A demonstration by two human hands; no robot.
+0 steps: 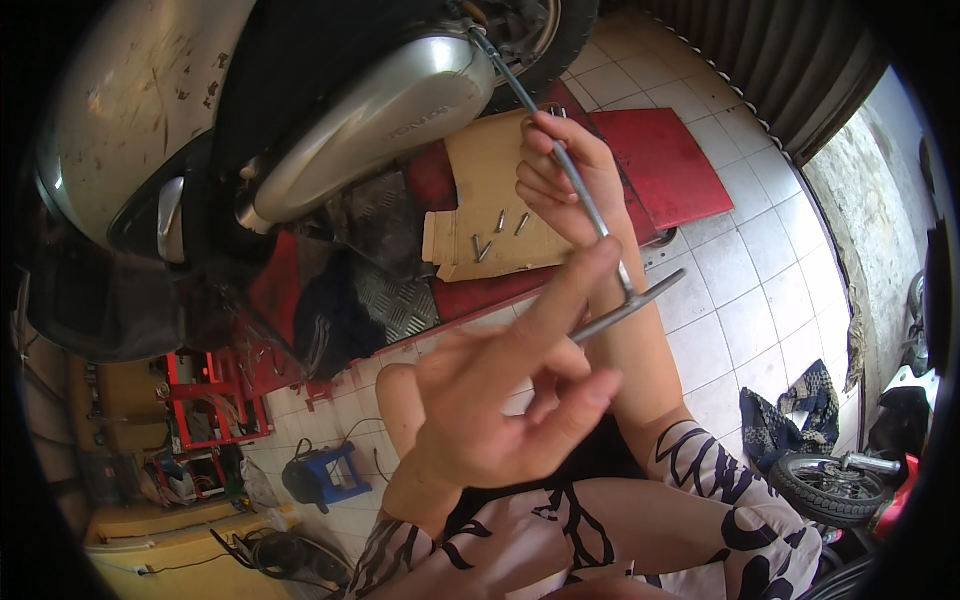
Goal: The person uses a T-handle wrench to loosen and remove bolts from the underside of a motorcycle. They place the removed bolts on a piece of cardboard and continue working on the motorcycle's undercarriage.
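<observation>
The right grip is closed around the shaft of a long metal T-handled wrench, with the fingers wrapped about it a little above its middle. The left grip is loose and partly spread, its index finger stretched toward the shaft and its thumb held apart, beside the left end of the crossbar; whether it touches the bar I cannot tell. The wrench slants from the crossbar near the person up to the far left, where its tip reaches the motorbike just beside the far right end of a silver exhaust cover; the seating of the tip is too small to make out. Beyond that end stands a wheel with a black tyre. Left of the right grip, a sheet of cardboard lies on a red platform, and several small metal bolts lie on it. Dark cloth is farther left. Pale floor tiles spread to the right, with a crumpled patterned cloth near a loose wheel. At the near left stands a blue stool, and a red rack is beyond it
</observation>
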